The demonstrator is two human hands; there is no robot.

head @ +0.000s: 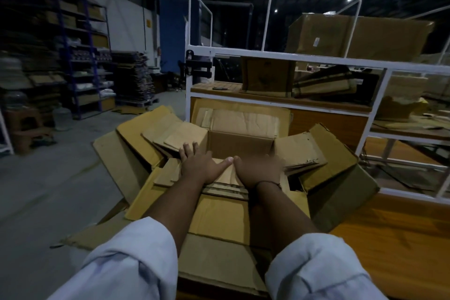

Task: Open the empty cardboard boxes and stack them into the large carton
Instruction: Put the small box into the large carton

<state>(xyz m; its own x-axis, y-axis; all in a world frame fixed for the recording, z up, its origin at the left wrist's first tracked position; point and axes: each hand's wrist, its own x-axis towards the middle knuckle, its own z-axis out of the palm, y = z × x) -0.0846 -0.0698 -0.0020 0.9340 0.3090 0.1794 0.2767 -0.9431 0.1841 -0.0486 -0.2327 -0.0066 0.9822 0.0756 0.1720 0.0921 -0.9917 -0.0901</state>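
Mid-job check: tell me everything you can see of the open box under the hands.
The open cardboard box is brown corrugated board, worn and creased. Its top faces up, all four flaps splayed outward; the inside looks empty. It sits nested on other opened boxes by the white rack. The left hand and right hand rest on its near flap; the right fingers are hidden.

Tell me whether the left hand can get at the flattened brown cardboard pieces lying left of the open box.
Probably yes: the left hand has its fingertips at the flattened brown cardboard pieces; nothing stands between.
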